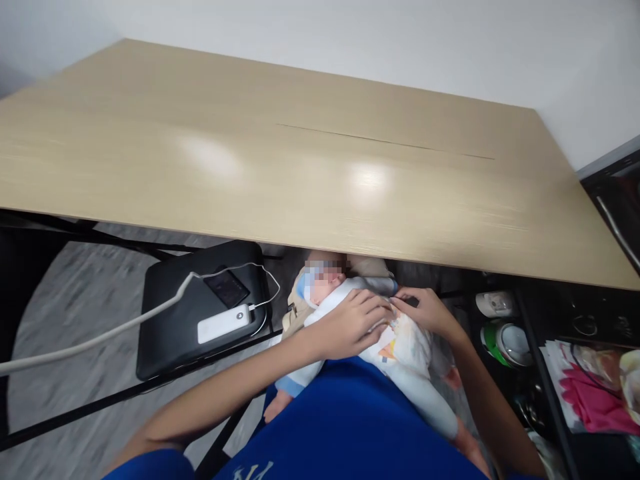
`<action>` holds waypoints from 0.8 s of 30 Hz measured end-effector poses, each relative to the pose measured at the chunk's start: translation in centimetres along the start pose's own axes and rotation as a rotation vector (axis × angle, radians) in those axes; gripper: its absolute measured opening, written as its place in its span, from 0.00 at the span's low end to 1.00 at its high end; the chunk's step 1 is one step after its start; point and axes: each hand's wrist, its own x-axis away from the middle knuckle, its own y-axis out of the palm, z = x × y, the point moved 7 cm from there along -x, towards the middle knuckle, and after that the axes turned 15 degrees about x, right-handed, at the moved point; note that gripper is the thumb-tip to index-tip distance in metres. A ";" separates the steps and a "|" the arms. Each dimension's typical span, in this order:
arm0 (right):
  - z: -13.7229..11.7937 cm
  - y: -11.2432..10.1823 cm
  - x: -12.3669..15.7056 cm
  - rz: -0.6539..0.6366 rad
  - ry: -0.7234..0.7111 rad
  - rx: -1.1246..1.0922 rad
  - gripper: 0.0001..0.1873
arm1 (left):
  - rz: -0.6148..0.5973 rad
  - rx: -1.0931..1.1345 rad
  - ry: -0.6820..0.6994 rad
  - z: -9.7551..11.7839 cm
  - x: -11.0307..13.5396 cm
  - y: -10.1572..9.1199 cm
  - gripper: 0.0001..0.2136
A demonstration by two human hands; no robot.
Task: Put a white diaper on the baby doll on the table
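A baby doll point(340, 293) lies on its back across my lap, its head to the left and partly under the table edge. It wears a white outfit point(400, 347) with blue cuffs and an orange and yellow print on the front. My left hand point(353, 323) rests over the doll's chest, its bent fingers gathered on the cloth. From the other side, my right hand point(420, 310) has thumb and fingertips closed on the outfit near the same spot. What exactly lies between the fingertips is too small to make out.
A wooden table point(320, 167) spans the view in front. On the left, a black stool point(160, 313) carries a white power bank point(224, 325) with a cable and a dark phone-like device point(227, 288). At right, a dark shelf holds a green-and-white round container point(507, 343) and pink cloth point(593, 400).
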 end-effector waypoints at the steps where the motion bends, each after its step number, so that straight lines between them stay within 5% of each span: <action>1: 0.1 0.0 0.0 0.006 0.003 0.006 0.21 | -0.002 0.006 0.015 -0.1 -0.4 0.0 0.13; 11: 3.4 -0.9 -0.7 0.216 0.093 0.109 0.19 | 0.087 0.186 0.016 -0.4 0.9 -0.9 0.09; 14: 1.3 -2.0 -0.2 0.257 -0.001 0.093 0.17 | 0.105 0.245 0.011 0.0 1.1 -1.2 0.10; 20: -6.7 -0.8 1.1 0.026 -0.382 0.107 0.18 | 0.032 0.460 0.027 1.3 2.8 -0.7 0.13; 24: -6.0 -0.2 2.0 0.022 -0.381 0.201 0.15 | -0.084 0.473 0.001 2.5 4.6 0.2 0.11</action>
